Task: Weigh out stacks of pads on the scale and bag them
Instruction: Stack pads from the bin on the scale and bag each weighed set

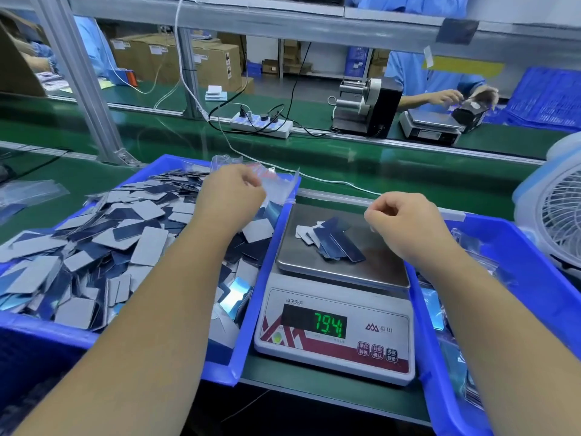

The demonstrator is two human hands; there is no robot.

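Left grip (231, 191) pinches a clear bag (278, 184); right grip (405, 223), fingers curled, hovers over the scale (339, 309), contents unclear.

The scale (334, 309) is hemmed in between two blue bins: the left bin (248, 278) touches its side, the right bin (421, 309) crowds its other edge. Above the steel pan (371, 265) there is open room, but for a small stack of pads (330, 239). Behind, bare green worktop (408, 174) is crossed by a white cable (330, 180).
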